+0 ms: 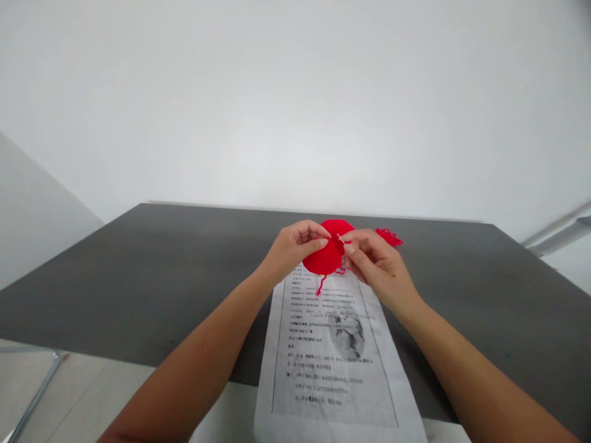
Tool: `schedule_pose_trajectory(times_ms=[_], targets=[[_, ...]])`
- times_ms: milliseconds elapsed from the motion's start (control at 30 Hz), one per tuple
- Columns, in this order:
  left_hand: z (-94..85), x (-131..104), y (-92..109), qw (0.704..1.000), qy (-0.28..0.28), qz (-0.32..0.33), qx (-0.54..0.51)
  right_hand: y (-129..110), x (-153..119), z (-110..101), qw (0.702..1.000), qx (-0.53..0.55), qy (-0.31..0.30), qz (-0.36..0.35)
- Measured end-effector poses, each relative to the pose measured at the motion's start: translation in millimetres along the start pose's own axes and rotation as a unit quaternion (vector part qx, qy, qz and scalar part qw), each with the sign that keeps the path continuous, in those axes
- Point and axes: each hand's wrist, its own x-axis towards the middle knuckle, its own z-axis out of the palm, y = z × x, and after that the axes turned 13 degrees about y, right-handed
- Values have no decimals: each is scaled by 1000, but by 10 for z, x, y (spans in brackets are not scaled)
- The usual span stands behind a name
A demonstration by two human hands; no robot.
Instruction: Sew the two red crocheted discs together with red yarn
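Note:
Near the far middle of the table, my left hand [302, 241] pinches a round red crocheted piece [323, 257] between thumb and fingers. My right hand [376, 261] is closed on a thin, pale crochet hook [340, 239], whose tip lies against the red piece. Most of the hook is hidden by the fingers. A short red yarn tail [322, 284] hangs below the piece over the paper. Loose red yarn [389, 237] lies in a small heap just beyond my right hand.
A printed sheet [323, 369] with text and a dark oval picture lies under my hands and reaches past the near edge of the dark table [138, 277]. Behind stands a white wall [295, 111]. Metal legs [39, 387] show at lower left.

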Motion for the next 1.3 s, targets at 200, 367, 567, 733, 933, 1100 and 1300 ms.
schedule_pose_trajectory(times_ms=[200, 367, 567, 733, 933, 1100, 1300], targets=[[3, -18, 7, 999, 15, -37, -8, -133, 10, 22, 983, 156, 28, 91], [25, -47, 58, 995, 30, -72, -55, -206, 45, -27, 947, 252, 20, 198], [59, -76, 112, 994, 26, -87, -66, -184, 8, 9, 964, 241, 65, 87], [71, -87, 117, 994, 24, -92, -56, -145, -41, 35, 980, 188, 56, -29], [78, -91, 102, 996, 20, -84, -34, -85, -82, 0, 990, 124, -2, -72], [82, -90, 103, 996, 11, -77, -40, -78, -87, 2, 994, 95, -1, -60], [77, -101, 110, 996, 3, -75, -41, -89, -76, -1, 996, 79, 5, -51]])
